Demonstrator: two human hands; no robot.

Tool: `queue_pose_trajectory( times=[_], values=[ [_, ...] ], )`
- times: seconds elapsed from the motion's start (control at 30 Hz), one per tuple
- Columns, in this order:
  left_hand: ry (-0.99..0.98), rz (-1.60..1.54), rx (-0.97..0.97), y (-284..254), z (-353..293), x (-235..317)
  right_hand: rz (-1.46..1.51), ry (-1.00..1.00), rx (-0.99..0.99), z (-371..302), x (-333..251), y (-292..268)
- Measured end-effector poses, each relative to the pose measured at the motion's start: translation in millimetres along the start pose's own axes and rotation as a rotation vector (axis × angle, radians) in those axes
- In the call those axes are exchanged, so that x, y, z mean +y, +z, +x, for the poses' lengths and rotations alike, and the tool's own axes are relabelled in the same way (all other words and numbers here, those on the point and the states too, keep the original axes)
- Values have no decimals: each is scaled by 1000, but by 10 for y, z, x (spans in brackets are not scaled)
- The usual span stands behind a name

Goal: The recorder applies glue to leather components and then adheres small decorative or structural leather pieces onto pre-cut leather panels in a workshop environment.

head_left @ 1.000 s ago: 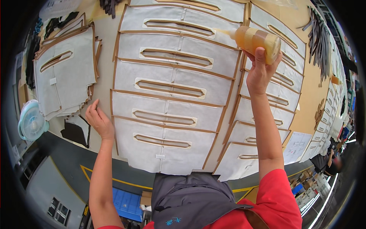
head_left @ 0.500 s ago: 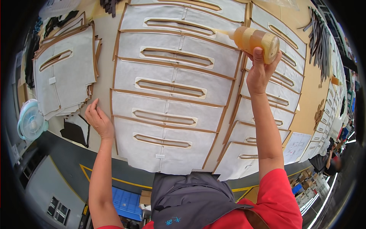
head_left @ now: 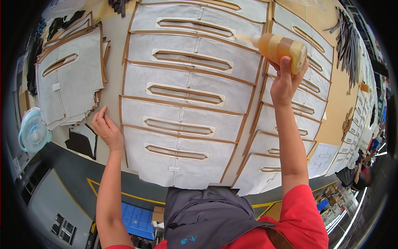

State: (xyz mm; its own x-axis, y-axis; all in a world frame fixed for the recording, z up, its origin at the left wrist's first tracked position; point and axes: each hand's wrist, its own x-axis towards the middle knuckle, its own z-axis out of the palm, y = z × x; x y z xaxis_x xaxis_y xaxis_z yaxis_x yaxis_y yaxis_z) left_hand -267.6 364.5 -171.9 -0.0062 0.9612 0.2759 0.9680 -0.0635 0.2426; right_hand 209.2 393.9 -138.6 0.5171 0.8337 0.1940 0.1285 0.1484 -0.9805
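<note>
My right hand [head_left: 286, 81] is wrapped round a squeeze bottle [head_left: 282, 49] of amber liquid, tilted with its nozzle toward the left. The nozzle tip is at the right end of a long slot in one of the white panels [head_left: 226, 52] edged in brown. Several such panels overlap in a column, each with a narrow slot framed by a pale strip. My left hand [head_left: 107, 128] rests on the table, fingers out and holding nothing, between that column and a pile of similar panels [head_left: 68, 83].
A second column of panels [head_left: 286, 116] lies to the right. Dark strips [head_left: 347, 45] lie beyond it, and a paper sheet [head_left: 323, 157] is near the table edge. A light-blue fan [head_left: 34, 129] stands at the left. Another person [head_left: 357, 176] is at far right.
The bottle has shifted slightly right and toward me, with my right hand following it. My left hand has hardly moved.
</note>
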Motion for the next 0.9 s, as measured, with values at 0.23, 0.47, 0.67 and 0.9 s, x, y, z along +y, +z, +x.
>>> queue_pose_trajectory(
  times=[0.23,0.47,0.67,0.9],
  values=[
    [6,3,0,-5,-1,3,17,7,-20,-67,46,-18],
    [-8,-6,-1,-15,-8,8,-61,-48,-18,-64,76,-80],
    [1,-7,0,15,-9,-6,-90,-70,-16,-22,114,-80],
    [3,-12,18,-27,12,-27,144,80,64,-119,-37,14]
  ],
)
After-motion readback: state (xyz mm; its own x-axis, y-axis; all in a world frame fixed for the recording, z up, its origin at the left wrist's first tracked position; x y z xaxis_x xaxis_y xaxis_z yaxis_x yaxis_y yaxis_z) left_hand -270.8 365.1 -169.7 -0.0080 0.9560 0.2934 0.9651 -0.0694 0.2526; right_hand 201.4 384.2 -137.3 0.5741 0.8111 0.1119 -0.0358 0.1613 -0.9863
